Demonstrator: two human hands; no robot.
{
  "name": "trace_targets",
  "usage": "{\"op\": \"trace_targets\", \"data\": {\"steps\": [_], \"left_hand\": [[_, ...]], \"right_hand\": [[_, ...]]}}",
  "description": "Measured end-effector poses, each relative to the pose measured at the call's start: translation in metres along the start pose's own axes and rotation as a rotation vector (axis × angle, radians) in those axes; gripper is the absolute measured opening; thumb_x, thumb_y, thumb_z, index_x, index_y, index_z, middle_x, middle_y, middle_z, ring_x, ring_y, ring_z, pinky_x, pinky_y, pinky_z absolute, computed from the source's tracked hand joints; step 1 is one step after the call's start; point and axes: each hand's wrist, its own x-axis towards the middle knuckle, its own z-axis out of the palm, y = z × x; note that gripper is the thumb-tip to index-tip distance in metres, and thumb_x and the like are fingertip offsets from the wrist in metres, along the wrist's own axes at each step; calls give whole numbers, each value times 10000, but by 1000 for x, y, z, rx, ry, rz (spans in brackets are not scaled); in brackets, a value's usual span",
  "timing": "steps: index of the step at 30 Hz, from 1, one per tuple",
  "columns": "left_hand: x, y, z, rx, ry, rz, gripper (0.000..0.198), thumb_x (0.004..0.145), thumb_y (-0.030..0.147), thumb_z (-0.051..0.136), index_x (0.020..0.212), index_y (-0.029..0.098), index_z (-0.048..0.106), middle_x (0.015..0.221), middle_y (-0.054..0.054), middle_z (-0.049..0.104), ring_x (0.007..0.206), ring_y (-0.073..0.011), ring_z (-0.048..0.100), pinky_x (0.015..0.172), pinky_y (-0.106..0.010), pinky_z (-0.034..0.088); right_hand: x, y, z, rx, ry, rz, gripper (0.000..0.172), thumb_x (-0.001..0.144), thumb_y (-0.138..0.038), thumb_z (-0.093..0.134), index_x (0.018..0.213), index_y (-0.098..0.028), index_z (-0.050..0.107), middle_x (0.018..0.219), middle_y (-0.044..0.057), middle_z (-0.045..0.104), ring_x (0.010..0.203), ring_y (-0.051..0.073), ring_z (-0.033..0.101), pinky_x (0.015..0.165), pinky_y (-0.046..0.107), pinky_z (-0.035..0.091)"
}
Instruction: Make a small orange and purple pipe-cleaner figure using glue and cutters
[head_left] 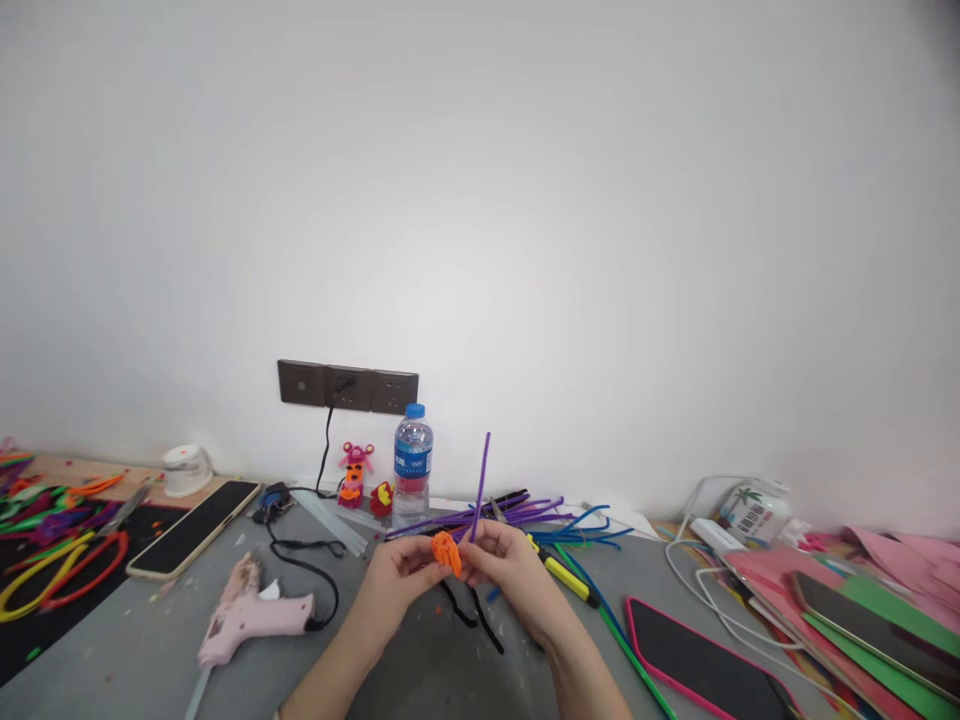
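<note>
Between my two hands is a small coiled orange pipe-cleaner piece (447, 553). My left hand (399, 575) pinches it from the left, fingers closed. My right hand (504, 568) is closed on a purple pipe cleaner (481, 485), which sticks up from the fingertips beside the orange piece. Whether the two pieces are joined is hidden by the fingers. Two black pipe-cleaner ends (489, 630) show just below the hands; I cannot tell if they hang or lie on the table. Behind the hands lies a bundle of purple pipe cleaners (536, 512).
At left are a pink glue gun (251, 622), a phone (196, 530) and scissors (88, 578). A water bottle (413, 465) and a small pipe-cleaner figure (352, 478) stand near the wall. At right lie a yellow highlighter (568, 578), a pink-edged phone (701, 660) and coloured sheets (784, 580).
</note>
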Motion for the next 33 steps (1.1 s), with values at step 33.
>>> {"op": "trace_targets", "data": {"steps": [33], "left_hand": [[-5,2,-1,346,-267,-62,186,662,224,719,823,145,767,834,-63,758,805,-225,667,748,-290,503]], "right_hand": [[-11,2,-23,-345,-126,148,180,685,-297,639,565,-184,568,474,-52,547,454,99,499,469,204,377]]}}
